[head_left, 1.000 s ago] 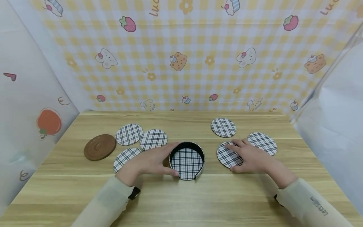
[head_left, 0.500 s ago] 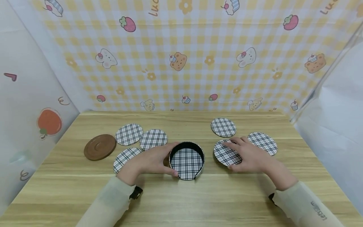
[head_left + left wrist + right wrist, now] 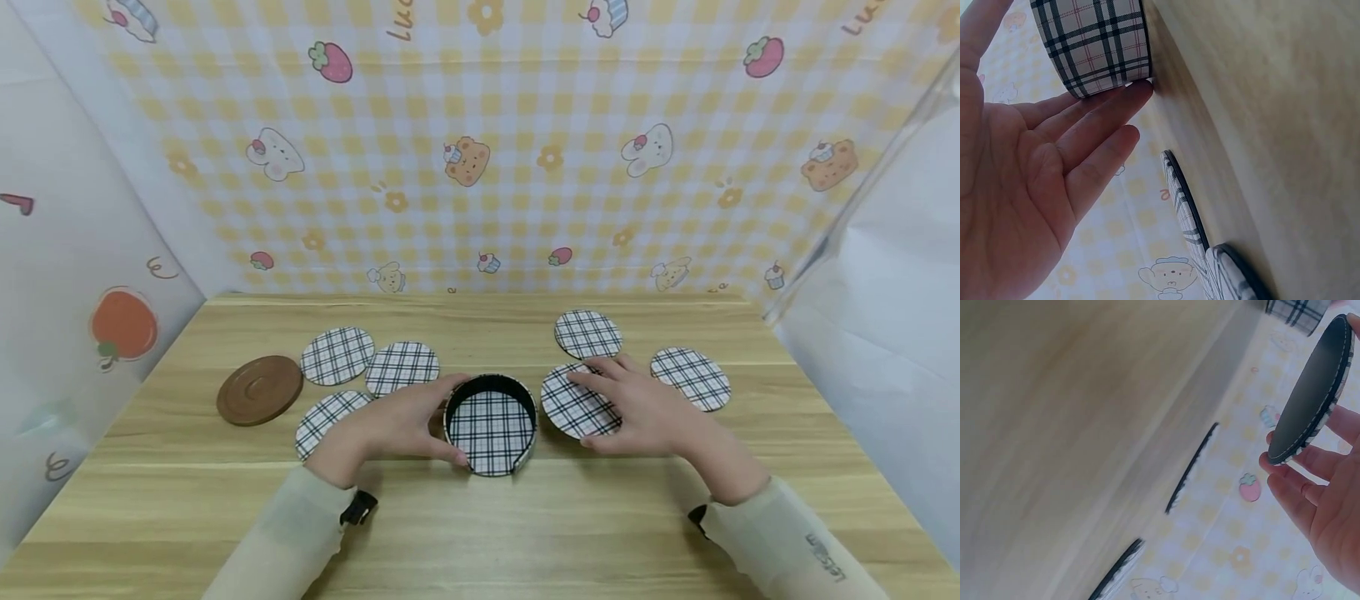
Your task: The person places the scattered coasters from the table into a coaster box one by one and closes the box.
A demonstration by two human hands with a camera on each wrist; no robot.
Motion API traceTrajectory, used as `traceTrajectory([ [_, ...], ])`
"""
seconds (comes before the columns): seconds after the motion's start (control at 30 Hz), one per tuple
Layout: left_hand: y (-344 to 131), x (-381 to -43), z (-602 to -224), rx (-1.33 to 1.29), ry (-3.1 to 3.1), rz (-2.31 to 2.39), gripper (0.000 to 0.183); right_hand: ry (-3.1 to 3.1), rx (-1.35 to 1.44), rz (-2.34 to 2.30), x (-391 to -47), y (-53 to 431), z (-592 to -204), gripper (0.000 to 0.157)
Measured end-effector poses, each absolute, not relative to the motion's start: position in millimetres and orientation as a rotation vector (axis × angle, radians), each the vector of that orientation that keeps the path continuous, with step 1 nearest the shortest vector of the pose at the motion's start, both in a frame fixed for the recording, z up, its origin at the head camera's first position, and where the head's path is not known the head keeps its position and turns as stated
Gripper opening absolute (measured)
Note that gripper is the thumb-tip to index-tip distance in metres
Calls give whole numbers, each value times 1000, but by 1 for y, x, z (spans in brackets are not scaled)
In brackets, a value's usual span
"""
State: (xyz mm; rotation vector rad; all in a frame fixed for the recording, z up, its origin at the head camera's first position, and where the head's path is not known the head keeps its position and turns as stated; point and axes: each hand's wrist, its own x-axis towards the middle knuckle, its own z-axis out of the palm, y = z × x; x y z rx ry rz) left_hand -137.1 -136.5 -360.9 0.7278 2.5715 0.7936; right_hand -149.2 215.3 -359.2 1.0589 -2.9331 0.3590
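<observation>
Head view: the right hand (image 3: 641, 408) has carried its coaster (image 3: 573, 404) nearer the holder (image 3: 491, 384).

L hand (image 3: 401, 423) part-hiding a coaster (image 3: 326, 418), 9 o'clock from holder (image 3: 495, 384); L-wrist cam's cropping holder at 12, R-wrist cam's cropping R hand (image 3: 1336, 512) at 3.

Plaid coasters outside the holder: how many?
6. Left of the holder: front coaster, back-left coaster, back-right coaster. Right: far coaster, rightmost coaster, held coaster in the right hand. Any stacked underneath would be hidden.
</observation>
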Motion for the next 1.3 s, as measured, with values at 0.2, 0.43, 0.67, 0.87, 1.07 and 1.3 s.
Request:
traceTrajectory([
  [0.2, -136, -137, -360, 720, 2564, 799, 111, -2873, 1113, 356, -148, 203, -354, 81],
  [0.43, -134, -138, -359, 719, 2558, 785, 111, -2894, 1143, 366, -147, 186, -346, 81],
  [0.67, -134, -140, -359, 744, 2544, 795, 111, -2855, 1241, 350, -148, 166, -342, 84],
  [0.87, -136, -142, -359, 790, 2552, 784, 111, -2811, 1322, 305, -147, 149, -341, 86],
  [1.07, -137, -142, -359, 809, 2538, 807, 110, -2833, 1377, 306, -146, 131, -342, 84],
  [1.3, -137, -144, -361, 851, 2515, 854, 107, -2823, 1403, 234, -147, 118, -347, 82],
])
